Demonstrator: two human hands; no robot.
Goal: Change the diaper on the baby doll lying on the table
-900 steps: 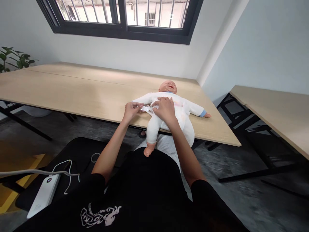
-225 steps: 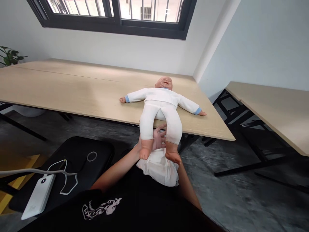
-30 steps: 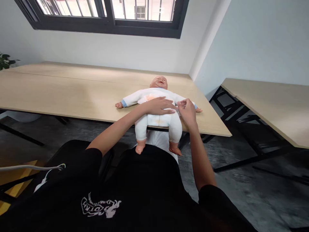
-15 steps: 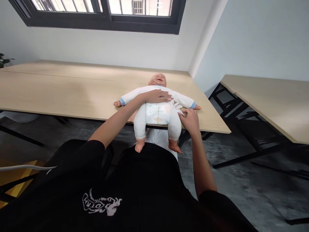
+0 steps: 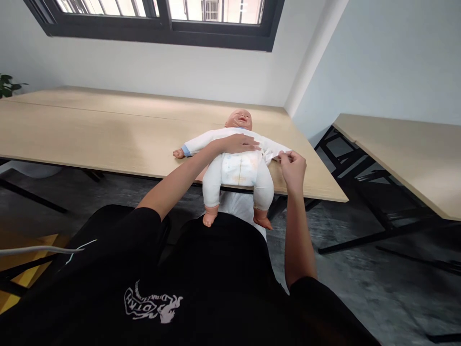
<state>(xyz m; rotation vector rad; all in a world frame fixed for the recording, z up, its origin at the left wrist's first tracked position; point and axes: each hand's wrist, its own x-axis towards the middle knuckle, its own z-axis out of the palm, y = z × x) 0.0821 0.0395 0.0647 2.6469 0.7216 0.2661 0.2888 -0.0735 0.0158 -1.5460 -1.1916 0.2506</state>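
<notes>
A baby doll (image 5: pixel 264 188) in a white top with blue cuffs lies on its back at the table's front edge, head toward the wall. Its legs hang over the edge toward my lap. Around its hips is a white diaper (image 5: pixel 240 169) with faint coloured prints. My left hand (image 5: pixel 238 143) lies flat across the doll's belly at the diaper's upper edge, fingers stretched out. At the doll's side, my right hand (image 5: pixel 293 168) pinches the white diaper tab (image 5: pixel 272 155) and holds it out to the right. That hand hides the doll's cuff there.
The doll lies on a long wooden table (image 5: pixel 118 129) below a dark-framed window (image 5: pixel 219 36). A second table (image 5: pixel 403 154) stands to the right across a gap. A plant (image 5: pixel 7 86) shows at the far left, and a grey cable (image 5: pixel 39 249) at lower left.
My right hand has moved up and outward from beside the doll's hip, drawing the diaper tab to the right. My left hand stays on the belly. The view has shifted slightly.
</notes>
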